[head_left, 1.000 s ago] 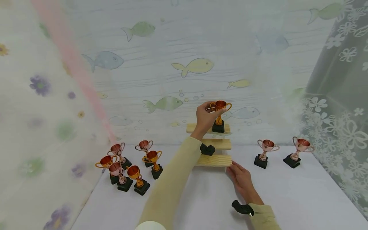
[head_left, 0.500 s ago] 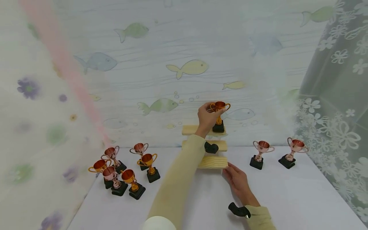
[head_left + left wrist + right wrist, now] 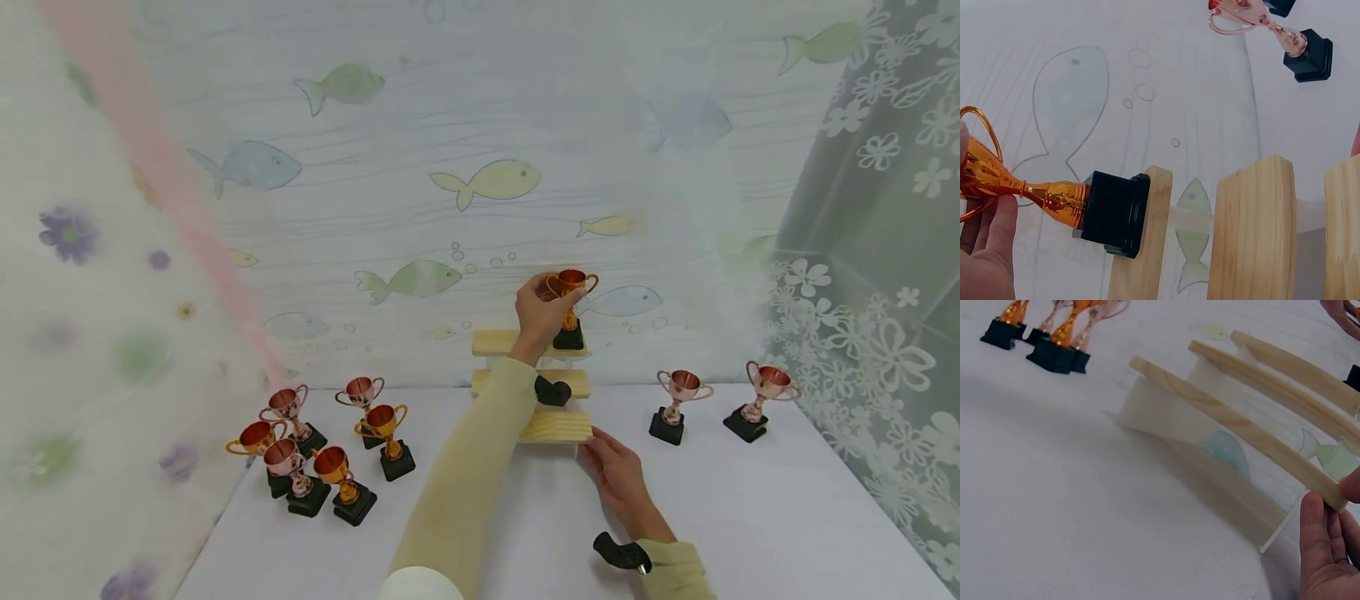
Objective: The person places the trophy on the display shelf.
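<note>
Gold trophy (image 3: 570, 307) upright, cup above base.

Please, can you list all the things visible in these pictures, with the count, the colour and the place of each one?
Gold trophy cup: one, orange-gold on a black base, on the top step, held by the left hand.
Wooden step shelf: one, pale wood, three steps, at the back of the table.
Trophy cups on the left: six, gold and rose-copper with black bases, grouped at the table's left side.
Trophy cups on the right: two, rose-copper with black bases, right of the shelf.
Table: one, white.
Fish backdrop: one, pale with fish, behind the table.
Left hand: grips the cup's bowl.
Right hand: touches the bottom step's right end.
</note>
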`<state>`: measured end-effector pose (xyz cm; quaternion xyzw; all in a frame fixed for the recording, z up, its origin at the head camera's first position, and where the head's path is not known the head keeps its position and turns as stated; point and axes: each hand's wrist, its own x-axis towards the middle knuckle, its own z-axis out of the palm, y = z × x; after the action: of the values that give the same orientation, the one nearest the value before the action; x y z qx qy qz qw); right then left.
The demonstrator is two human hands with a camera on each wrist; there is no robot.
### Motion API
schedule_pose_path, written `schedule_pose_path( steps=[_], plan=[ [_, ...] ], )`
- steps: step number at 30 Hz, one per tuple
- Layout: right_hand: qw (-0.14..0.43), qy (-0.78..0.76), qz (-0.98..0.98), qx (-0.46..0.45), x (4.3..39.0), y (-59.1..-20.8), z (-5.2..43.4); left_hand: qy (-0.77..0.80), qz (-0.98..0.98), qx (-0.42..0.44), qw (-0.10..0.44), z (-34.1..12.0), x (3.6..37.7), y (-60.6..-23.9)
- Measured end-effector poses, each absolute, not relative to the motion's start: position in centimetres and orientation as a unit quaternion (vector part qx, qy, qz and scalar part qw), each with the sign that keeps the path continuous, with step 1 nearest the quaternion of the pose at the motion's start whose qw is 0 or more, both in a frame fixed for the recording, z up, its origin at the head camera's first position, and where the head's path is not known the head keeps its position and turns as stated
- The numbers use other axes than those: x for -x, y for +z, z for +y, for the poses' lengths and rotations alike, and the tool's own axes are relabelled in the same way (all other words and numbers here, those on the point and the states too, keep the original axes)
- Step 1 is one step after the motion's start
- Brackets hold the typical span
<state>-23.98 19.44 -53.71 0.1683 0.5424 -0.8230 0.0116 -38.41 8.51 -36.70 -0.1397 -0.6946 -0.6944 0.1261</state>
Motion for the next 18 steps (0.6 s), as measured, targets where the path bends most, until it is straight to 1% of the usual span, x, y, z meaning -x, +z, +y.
schedule_pose_path(
  steps=[6,13,18],
  plan=[
    [0.008,-0.822,0.542,-0.173,24.0,-53.7,19.4,-0.698,-0.692,0.144,0.117,8.6,38.4,-37.0],
    [0.006,-0.824,0.54,-0.173,24.0,-53.8,19.2,-0.697,-0.699,0.126,0.099,7.9,38.4,-37.6],
    [0.004,-0.821,0.543,-0.175,24.1,-53.9,19.3,-0.691,-0.702,0.146,0.094,7.4,38.1,-37.7]
  ],
)
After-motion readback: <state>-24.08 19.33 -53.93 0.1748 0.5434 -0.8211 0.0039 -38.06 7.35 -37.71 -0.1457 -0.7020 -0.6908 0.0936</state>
